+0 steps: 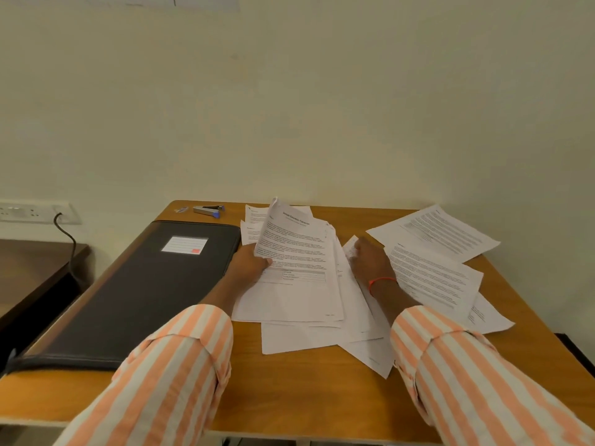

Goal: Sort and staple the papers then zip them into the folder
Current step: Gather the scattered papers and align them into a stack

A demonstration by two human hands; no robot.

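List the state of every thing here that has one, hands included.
folder: shut, flat on the table's left.
stapler: lying untouched at the far edge.
papers: loose, overlapping in a heap.
left hand: grips a sheet, its far end curled up.
right hand: on the papers, grip hidden.
cable: plugged into the wall socket.

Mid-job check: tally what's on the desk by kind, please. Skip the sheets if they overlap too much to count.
Folder: 1
Stapler: 1
Small blue item by the stapler: 1
Sheets: overlapping, not countable
Total without sheets: 3
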